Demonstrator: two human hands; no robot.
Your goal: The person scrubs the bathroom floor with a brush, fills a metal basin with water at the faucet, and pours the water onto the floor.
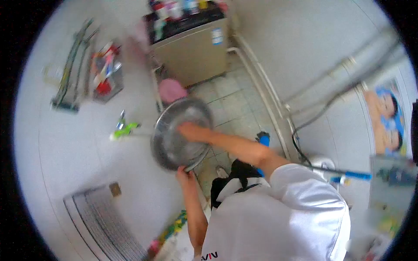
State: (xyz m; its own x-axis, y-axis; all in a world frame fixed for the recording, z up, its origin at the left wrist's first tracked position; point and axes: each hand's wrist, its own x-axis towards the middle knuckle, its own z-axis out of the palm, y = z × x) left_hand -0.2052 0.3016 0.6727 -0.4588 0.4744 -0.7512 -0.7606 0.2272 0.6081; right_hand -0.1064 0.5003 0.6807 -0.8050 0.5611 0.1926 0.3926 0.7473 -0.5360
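Observation:
A round metal basin [167,152] is tilted up in front of me, its shiny inner side facing me. My left hand [184,172] grips the basin's near rim, fingers closed around the edge. My right hand [190,131] reaches across into the basin, at or close to its inner surface. Motion blur smears its fingers, so I cannot see whether it holds anything. A green-handled tap [126,129] sticks out of the wall left of the basin.
A pink tub [172,90] sits behind the basin, near a beige cabinet-like appliance [191,58] with bottles on top. Left are a wall rack [72,69] and a corner shelf [108,80]. Pipes [265,85] and a dark hose [322,114] run along the right wall.

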